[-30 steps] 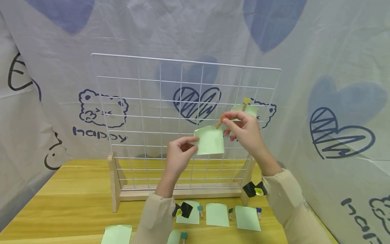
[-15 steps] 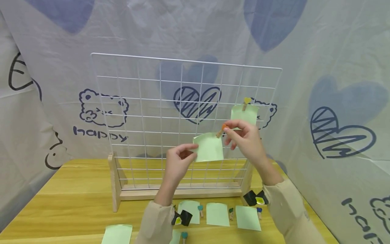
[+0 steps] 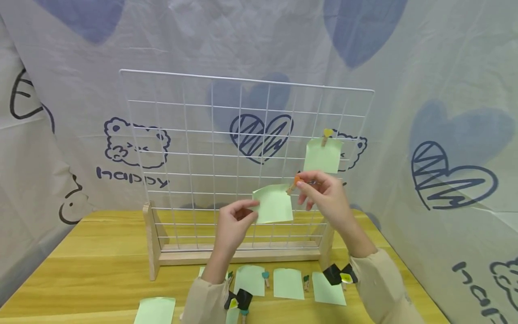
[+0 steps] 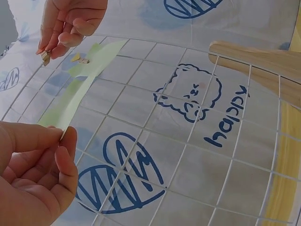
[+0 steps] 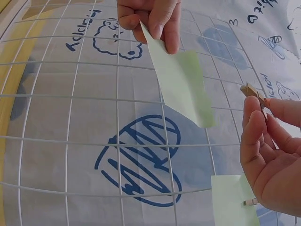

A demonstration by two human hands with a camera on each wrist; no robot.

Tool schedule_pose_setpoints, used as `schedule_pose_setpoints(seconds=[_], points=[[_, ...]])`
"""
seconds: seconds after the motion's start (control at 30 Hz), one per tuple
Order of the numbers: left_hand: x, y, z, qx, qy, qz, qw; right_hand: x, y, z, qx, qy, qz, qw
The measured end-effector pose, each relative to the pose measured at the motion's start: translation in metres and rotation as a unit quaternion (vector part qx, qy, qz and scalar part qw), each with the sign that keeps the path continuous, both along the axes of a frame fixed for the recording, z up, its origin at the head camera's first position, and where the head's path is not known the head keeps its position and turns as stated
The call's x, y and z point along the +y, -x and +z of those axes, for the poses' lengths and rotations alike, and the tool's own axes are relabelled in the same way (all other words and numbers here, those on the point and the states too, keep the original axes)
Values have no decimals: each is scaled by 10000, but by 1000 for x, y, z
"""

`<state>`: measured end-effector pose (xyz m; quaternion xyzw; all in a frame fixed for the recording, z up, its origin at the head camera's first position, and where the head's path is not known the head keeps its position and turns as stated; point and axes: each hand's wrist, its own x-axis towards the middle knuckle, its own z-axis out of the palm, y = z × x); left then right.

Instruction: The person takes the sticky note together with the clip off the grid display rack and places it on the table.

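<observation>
My left hand [image 3: 234, 225] pinches the left edge of a pale green paper note [image 3: 275, 204] between thumb and fingers, holding it before the wire grid. At the note's upper right corner my right hand [image 3: 325, 193] pinches a small wooden clothespin [image 3: 292, 186] with an orange top. In the right wrist view a gap separates that clothespin [image 5: 253, 91] from the note [image 5: 181, 84]. Just above the right hand, another green note [image 3: 323, 156] hangs on the grid under a clothespin with a yellow heart [image 3: 327, 134].
The white wire grid stands on a wooden base [image 3: 238, 258] on the yellow wood table [image 3: 81, 256]. In front lie several green notes [image 3: 288, 283] and heart-topped clothespins [image 3: 265, 278], some partly behind the left sleeve. A printed cloth [image 3: 182, 36] hangs behind.
Both hands have moved down together with the note and the orange-topped clothespin. More of the hanging note now shows above the right hand.
</observation>
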<state>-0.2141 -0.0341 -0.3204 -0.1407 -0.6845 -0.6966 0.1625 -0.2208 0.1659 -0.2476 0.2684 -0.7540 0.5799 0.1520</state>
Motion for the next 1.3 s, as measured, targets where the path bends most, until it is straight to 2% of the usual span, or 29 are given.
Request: schedule_pose_setpoints(seconds=[0.33, 0.53, 0.87, 1.3], points=[[-4, -6, -11, -257, -55, 112, 9996, 2, -4, -15, -182, 90, 169, 9997], [-7, -10, -17, -230, -95, 48, 9997, 4, -4, -24, -208, 38, 211, 9996], [-9, -15, -27, -431, -30, 105, 9990, 11, -7, -44, -332, 66, 106, 9994], [-10, -20, -45, -654, 0, 33, 9979, 13, -9, -60, -476, 136, 107, 9987]])
